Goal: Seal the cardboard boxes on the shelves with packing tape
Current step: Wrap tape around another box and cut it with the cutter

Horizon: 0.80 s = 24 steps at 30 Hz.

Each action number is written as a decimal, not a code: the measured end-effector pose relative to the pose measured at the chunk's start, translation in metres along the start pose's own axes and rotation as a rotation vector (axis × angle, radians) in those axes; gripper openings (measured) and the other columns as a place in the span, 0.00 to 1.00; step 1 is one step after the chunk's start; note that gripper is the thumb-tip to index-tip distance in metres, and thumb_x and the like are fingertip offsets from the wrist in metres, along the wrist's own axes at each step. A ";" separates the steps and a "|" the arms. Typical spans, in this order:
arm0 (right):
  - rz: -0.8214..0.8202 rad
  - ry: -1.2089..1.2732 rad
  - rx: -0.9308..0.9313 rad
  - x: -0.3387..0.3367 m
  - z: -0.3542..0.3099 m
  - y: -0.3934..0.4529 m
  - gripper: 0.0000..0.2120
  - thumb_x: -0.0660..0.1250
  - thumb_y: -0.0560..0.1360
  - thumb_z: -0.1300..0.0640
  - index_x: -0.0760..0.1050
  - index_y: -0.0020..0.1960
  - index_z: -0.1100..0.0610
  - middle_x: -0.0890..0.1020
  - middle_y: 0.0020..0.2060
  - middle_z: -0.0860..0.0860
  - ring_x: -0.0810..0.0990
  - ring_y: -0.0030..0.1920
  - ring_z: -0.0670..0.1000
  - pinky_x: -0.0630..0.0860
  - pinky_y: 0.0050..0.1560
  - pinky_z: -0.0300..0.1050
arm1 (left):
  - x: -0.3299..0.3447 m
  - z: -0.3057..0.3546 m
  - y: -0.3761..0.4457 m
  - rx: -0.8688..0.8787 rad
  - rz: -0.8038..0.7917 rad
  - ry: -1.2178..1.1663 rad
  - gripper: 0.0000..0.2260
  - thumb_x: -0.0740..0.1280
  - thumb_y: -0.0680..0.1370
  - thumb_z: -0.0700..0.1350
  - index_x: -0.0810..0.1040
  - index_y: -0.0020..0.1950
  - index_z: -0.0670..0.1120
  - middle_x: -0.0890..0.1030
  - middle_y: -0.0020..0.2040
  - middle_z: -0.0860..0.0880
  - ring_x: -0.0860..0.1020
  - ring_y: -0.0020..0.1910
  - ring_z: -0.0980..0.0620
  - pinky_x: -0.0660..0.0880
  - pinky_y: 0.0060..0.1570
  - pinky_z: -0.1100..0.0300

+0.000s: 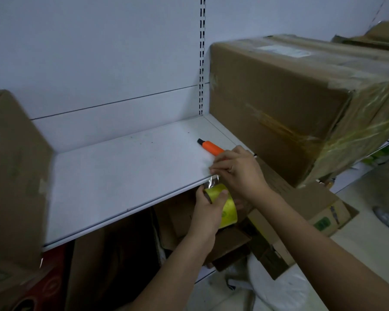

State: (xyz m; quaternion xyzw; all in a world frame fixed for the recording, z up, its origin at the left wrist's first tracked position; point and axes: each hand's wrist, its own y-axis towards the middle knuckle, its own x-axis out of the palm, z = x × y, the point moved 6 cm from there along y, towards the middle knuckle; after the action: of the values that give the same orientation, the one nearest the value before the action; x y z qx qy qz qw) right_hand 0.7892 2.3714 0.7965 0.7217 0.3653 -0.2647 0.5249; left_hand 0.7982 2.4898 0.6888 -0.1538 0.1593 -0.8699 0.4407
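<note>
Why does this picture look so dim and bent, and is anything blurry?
Head view: lighting is dim and bluish; the wide lens bows the shelf edge; the left cardboard box is smeared by blur, while the hands, left and right, around the yellow tape roll stay fairly sharp.

Dim, cool, even light with a bluish cast; no glare. Soft shadow pools beneath the white metal shelf (112, 176). The brown cardboard box at the left edge (11, 171) smears with blur, and wide-angle distortion bends the edges
</note>
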 end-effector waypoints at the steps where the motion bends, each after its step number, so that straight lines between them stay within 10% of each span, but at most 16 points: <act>1: -0.002 -0.023 -0.011 0.003 0.000 0.001 0.05 0.71 0.74 0.51 0.86 0.46 0.46 0.83 0.48 0.41 0.69 0.46 0.46 0.63 0.45 0.43 | 0.001 0.003 -0.001 0.006 0.003 -0.006 0.42 0.72 0.62 0.70 0.63 0.73 0.64 0.80 0.65 0.51 0.80 0.61 0.44 0.75 0.63 0.42; 9: 0.021 -0.163 0.005 0.015 0.004 0.000 0.08 0.68 0.74 0.48 0.85 0.51 0.45 0.76 0.68 0.43 0.71 0.56 0.55 0.58 0.50 0.45 | 0.004 0.007 0.001 0.069 0.063 0.000 0.28 0.66 0.81 0.52 0.57 0.78 0.57 0.74 0.69 0.51 0.74 0.64 0.50 0.71 0.57 0.55; 14: -0.042 -0.286 0.153 0.011 0.005 0.008 0.29 0.72 0.73 0.45 0.71 0.72 0.46 0.68 0.74 0.46 0.68 0.66 0.58 0.65 0.59 0.53 | 0.001 0.001 0.010 -0.040 0.075 -0.236 0.39 0.73 0.70 0.64 0.60 0.77 0.61 0.72 0.72 0.49 0.73 0.68 0.46 0.71 0.68 0.44; 20: -0.134 -0.302 0.292 0.017 0.012 0.011 0.31 0.66 0.76 0.41 0.64 0.76 0.47 0.61 0.78 0.48 0.60 0.74 0.57 0.60 0.66 0.54 | -0.008 0.015 0.026 -0.135 0.157 -0.317 0.28 0.71 0.74 0.63 0.72 0.68 0.50 0.80 0.59 0.46 0.79 0.58 0.45 0.75 0.64 0.43; 24: -0.113 -0.253 0.359 0.017 0.016 0.003 0.30 0.63 0.78 0.40 0.64 0.76 0.50 0.66 0.75 0.49 0.62 0.75 0.54 0.60 0.69 0.55 | -0.005 0.019 0.031 -0.194 0.168 -0.322 0.42 0.73 0.58 0.72 0.75 0.65 0.50 0.82 0.57 0.44 0.81 0.55 0.42 0.77 0.60 0.43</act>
State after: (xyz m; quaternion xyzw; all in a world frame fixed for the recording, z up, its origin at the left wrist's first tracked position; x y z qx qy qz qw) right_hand 0.8015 2.3601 0.7807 0.7432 0.2834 -0.4427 0.4140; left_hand 0.8314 2.4738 0.6925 -0.3190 0.1820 -0.7747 0.5147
